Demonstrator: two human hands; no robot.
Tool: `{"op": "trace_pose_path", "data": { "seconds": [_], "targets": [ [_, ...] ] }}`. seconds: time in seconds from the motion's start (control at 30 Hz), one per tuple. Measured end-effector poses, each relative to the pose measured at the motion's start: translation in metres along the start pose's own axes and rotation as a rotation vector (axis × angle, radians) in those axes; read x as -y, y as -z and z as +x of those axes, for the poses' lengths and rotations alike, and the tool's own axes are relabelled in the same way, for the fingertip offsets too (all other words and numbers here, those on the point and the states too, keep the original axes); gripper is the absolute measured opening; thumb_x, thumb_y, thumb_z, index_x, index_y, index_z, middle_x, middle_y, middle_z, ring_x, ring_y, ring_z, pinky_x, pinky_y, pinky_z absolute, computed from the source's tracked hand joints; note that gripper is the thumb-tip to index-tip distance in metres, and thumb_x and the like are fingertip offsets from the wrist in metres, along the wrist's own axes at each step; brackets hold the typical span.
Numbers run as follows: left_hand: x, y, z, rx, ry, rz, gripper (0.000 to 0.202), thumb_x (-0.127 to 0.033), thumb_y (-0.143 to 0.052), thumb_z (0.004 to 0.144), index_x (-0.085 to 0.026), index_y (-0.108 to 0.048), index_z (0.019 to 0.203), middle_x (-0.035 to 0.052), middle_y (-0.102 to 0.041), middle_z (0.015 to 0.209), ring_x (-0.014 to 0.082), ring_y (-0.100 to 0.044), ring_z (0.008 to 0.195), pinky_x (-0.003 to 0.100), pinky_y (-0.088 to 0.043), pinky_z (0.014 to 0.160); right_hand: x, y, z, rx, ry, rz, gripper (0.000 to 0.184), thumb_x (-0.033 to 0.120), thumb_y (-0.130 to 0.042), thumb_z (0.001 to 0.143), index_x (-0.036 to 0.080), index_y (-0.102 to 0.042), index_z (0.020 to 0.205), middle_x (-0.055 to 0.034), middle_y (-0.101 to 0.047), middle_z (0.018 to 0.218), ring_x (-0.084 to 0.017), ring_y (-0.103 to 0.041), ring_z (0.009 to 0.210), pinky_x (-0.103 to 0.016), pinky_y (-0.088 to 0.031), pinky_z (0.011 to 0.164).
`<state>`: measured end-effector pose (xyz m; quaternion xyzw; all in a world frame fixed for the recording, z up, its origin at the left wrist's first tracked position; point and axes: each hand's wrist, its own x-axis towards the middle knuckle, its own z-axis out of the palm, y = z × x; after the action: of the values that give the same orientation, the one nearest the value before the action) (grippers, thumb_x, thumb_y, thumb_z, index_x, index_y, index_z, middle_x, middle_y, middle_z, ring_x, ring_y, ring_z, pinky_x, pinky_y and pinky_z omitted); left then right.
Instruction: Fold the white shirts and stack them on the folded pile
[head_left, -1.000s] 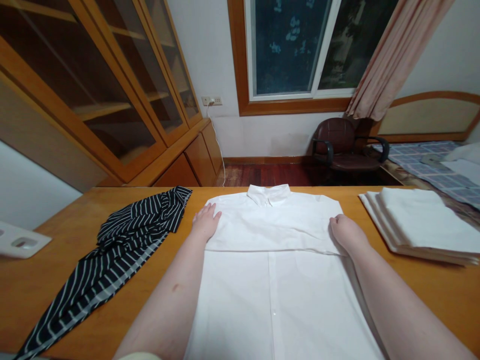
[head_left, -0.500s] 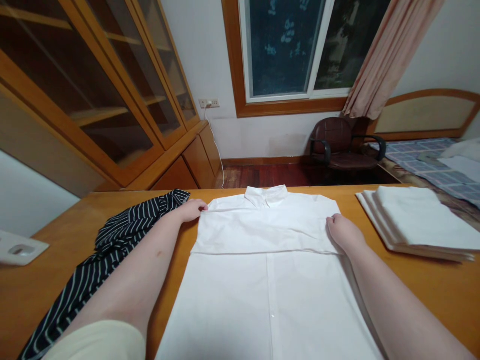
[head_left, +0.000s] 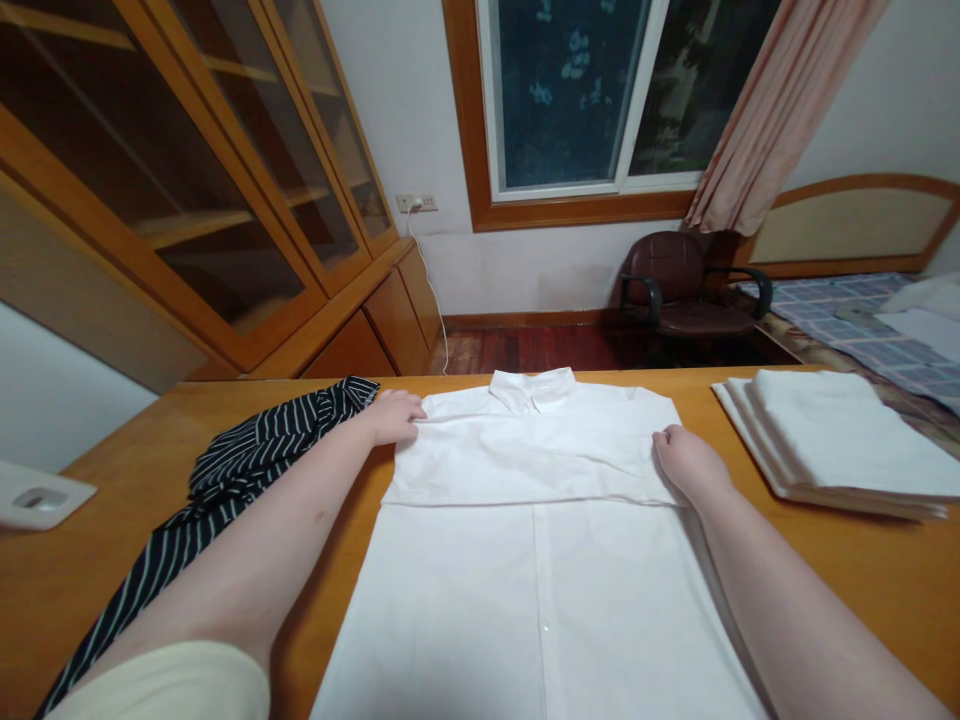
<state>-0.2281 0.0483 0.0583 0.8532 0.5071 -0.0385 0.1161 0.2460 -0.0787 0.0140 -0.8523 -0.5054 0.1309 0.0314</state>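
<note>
A white button-up shirt (head_left: 465, 590) lies front up, its collar toward the far edge of the table. Both sleeves are laid across its chest as a flat band. At the shoulder on the left, my left hand (head_left: 396, 416) rests on the shirt's edge with its fingers stretched out and slightly apart. My right hand (head_left: 691, 464) is closed in a pinch on the shirt's opposite side edge, near the end of the sleeve band; its fingertips are partly hidden. Under and beside my left forearm lies a black shirt with white stripes (head_left: 262, 445), loosely bunched.
A stack of folded white cloth (head_left: 847, 430) sits on the wooden table (head_left: 832, 580) at the right. A white plastic object (head_left: 45, 497) is at the far left. Beyond the table are a glass-door cabinet (head_left: 322, 285), a brown armchair (head_left: 667, 285) and a bed (head_left: 840, 310).
My left hand has shifted slightly right onto the shirt's shoulder, its fingers going from a pinch on the edge to stretched out. My right hand stays in place.
</note>
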Motion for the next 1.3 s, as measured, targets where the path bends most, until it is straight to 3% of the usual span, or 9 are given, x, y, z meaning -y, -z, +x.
{"op": "trace_pose_path", "data": {
  "seconds": [0.1, 0.23, 0.37, 0.5, 0.73, 0.93, 1.13, 1.23, 1.3],
  "targets": [
    [0.004, -0.001, -0.003, -0.044, -0.005, -0.01, 0.013, -0.024, -0.059, 0.051, -0.026, -0.067, 0.06, 0.0041, -0.066, 0.093, 0.0275, -0.053, 0.103, 0.039, -0.029, 0.1, -0.001, -0.001, 0.001, -0.001, 0.005, 0.003, 0.041, 0.038, -0.029, 0.091, 0.013, -0.061, 0.1, -0.0183, -0.066, 0.1, -0.029, -0.063, 0.093, -0.037, -0.045, 0.075],
    [-0.005, 0.002, -0.01, -0.128, -0.089, -0.216, 0.019, -0.035, -0.063, 0.056, -0.026, -0.068, 0.071, 0.0027, -0.066, 0.104, 0.0256, -0.052, 0.107, 0.036, -0.031, 0.102, -0.001, -0.001, 0.001, 0.006, 0.004, -0.002, 0.041, 0.038, -0.029, 0.091, 0.014, -0.061, 0.1, -0.0174, -0.066, 0.1, -0.029, -0.063, 0.094, -0.037, -0.046, 0.075],
    [-0.026, 0.006, -0.015, -0.182, -0.148, -0.43, 0.024, -0.046, -0.06, 0.066, -0.022, -0.062, 0.062, 0.0071, -0.067, 0.092, 0.0241, -0.056, 0.103, 0.037, -0.034, 0.102, 0.0, -0.001, 0.001, 0.004, 0.0, -0.011, 0.042, 0.039, -0.028, 0.091, 0.013, -0.06, 0.101, -0.0177, -0.066, 0.1, -0.029, -0.063, 0.094, -0.037, -0.045, 0.075],
    [-0.036, 0.014, -0.013, -0.173, -0.163, -0.243, 0.027, -0.048, -0.06, 0.069, -0.022, -0.062, 0.061, 0.0053, -0.066, 0.084, 0.0223, -0.057, 0.095, 0.041, -0.029, 0.104, 0.0, -0.001, 0.0, -0.003, 0.014, -0.01, 0.042, 0.038, -0.028, 0.091, 0.013, -0.061, 0.101, -0.0184, -0.066, 0.1, -0.029, -0.063, 0.094, -0.037, -0.045, 0.075],
    [0.005, 0.016, -0.007, -0.323, -0.098, 0.109, 0.031, -0.052, -0.056, 0.074, -0.025, -0.069, 0.072, 0.0045, -0.064, 0.103, 0.0253, -0.049, 0.106, 0.043, -0.026, 0.101, 0.0, -0.001, 0.0, -0.005, 0.008, -0.017, 0.042, 0.038, -0.028, 0.092, 0.014, -0.061, 0.101, -0.0175, -0.067, 0.101, -0.027, -0.063, 0.094, -0.035, -0.045, 0.075],
    [0.032, -0.005, -0.01, -0.354, 0.227, 0.28, 0.031, -0.043, -0.047, 0.083, -0.024, -0.071, 0.089, 0.0076, -0.059, 0.121, 0.0296, -0.043, 0.12, 0.046, -0.026, 0.103, 0.001, 0.0, -0.001, 0.0, 0.013, -0.009, 0.041, 0.039, -0.028, 0.091, 0.015, -0.06, 0.1, -0.0164, -0.067, 0.101, -0.028, -0.063, 0.094, -0.036, -0.045, 0.074],
    [-0.008, -0.028, -0.011, -0.426, 0.343, 0.156, 0.051, -0.033, -0.048, 0.082, -0.011, -0.051, 0.128, 0.0168, -0.047, 0.138, 0.0298, -0.042, 0.126, 0.039, -0.029, 0.107, 0.002, 0.0, -0.001, 0.004, 0.012, -0.009, 0.042, 0.04, -0.028, 0.091, 0.015, -0.06, 0.101, -0.0168, -0.067, 0.101, -0.029, -0.063, 0.094, -0.037, -0.045, 0.075],
    [-0.04, -0.051, -0.016, -0.28, 0.269, 0.059, 0.056, -0.043, -0.046, 0.084, -0.016, -0.047, 0.133, 0.014, -0.039, 0.145, 0.0296, -0.034, 0.134, 0.041, -0.026, 0.109, 0.001, -0.001, 0.0, 0.003, 0.013, -0.006, 0.042, 0.039, -0.028, 0.091, 0.014, -0.06, 0.1, -0.0169, -0.067, 0.1, -0.029, -0.063, 0.093, -0.037, -0.045, 0.074],
    [-0.055, -0.068, -0.019, -0.201, 0.325, 0.038, 0.062, -0.048, -0.044, 0.086, -0.016, -0.041, 0.139, 0.0153, -0.032, 0.149, 0.032, -0.026, 0.138, 0.045, -0.022, 0.11, 0.001, -0.002, 0.0, -0.003, 0.015, -0.005, 0.041, 0.039, -0.028, 0.091, 0.014, -0.06, 0.099, -0.0169, -0.067, 0.1, -0.029, -0.063, 0.093, -0.037, -0.045, 0.073]
  ]
}}
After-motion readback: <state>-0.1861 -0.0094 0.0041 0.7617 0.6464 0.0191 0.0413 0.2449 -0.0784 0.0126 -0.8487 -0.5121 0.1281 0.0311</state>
